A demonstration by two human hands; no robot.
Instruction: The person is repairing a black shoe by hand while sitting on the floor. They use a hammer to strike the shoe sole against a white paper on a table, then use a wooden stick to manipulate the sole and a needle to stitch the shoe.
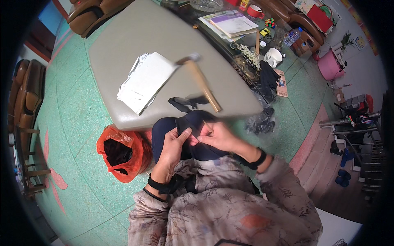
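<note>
Over my lap, my left hand (174, 144) is closed on a black strip (183, 126), thumb on top. Close beside it, my right hand (219, 136) has its fingertips pinched together; what they hold is too small to make out. Both hands are above my dark trousers (161, 131). Just beyond my knees, more black strips (182, 103) lie on a grey padded bench (119, 49). A hammer with a wooden handle (202, 85) rests there too, its head by a stack of white paper (148, 80).
On the floor at my left stands an orange plastic bag (141, 152) with black pieces inside. At far right, a dark table bears papers (234, 22), a white mug (272, 56), tangled cord (249, 54) and a water bottle (292, 37). A pink bucket (330, 65) stands beyond.
</note>
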